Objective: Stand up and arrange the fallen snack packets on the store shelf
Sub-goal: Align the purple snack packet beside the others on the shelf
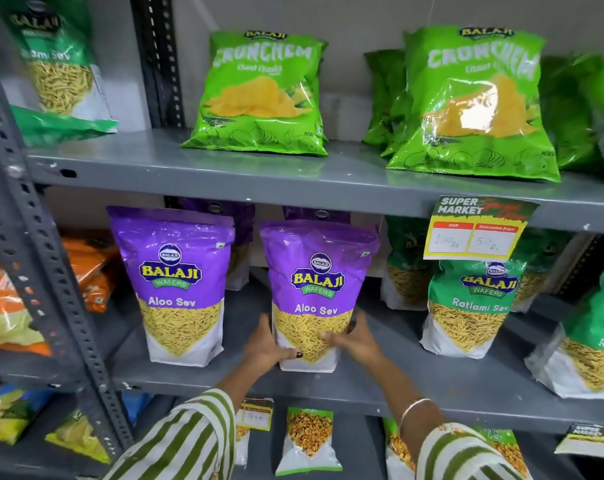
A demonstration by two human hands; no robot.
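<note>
A purple Aloo Sev packet [316,271] stands upright on the grey middle shelf [380,386]. My left hand [267,348] grips its lower left side and my right hand [354,337] grips its lower right side. A second purple Aloo Sev packet [176,278] stands upright to its left, apart from it. More purple packets stand behind both. Green Ratlami Sev packets [473,306] stand to the right, one tilted at the far right edge [591,344].
Green Crunchem chip bags [262,95] stand on the upper shelf [224,168]. A price tag [477,230] hangs from that shelf's front edge. Orange packets [13,306] lie past the slotted upright [47,271] on the left. Smaller packets stand on the lower shelf [309,441].
</note>
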